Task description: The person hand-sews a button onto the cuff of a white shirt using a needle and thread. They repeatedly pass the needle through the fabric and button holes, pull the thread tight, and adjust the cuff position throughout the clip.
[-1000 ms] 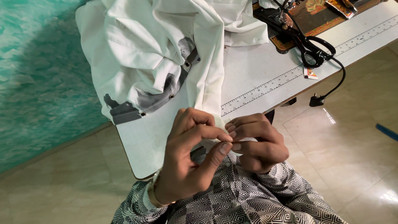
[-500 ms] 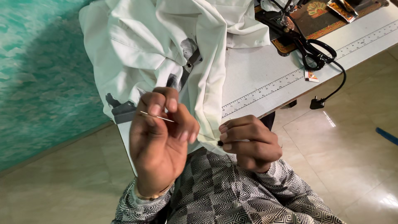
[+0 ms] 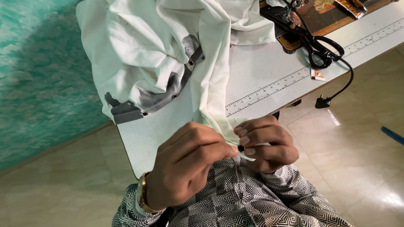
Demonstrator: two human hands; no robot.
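Note:
A white shirt (image 3: 160, 46) with a grey button placket lies bunched on the white table (image 3: 269, 67), one edge hanging toward me. My right hand (image 3: 267, 145) pinches that edge, where a small black button (image 3: 240, 148) sits. My left hand (image 3: 185, 166), with a gold watch on the wrist, is closed with its fingertips pressed against the button. The needle it held a moment ago is hidden between its fingers.
Black scissors (image 3: 322, 52) and a black cord ending in a plug (image 3: 322, 102) lie at the table's right. A sewing machine base (image 3: 324, 14) stands at the back right. A ruler strip (image 3: 269, 89) runs along the table edge. A teal wall (image 3: 33, 75) is at the left, above a tiled floor.
My left hand, raised half a second ago with a needle pulled away from the cloth, has come back down to the button. My right hand has kept its hold on the shirt edge.

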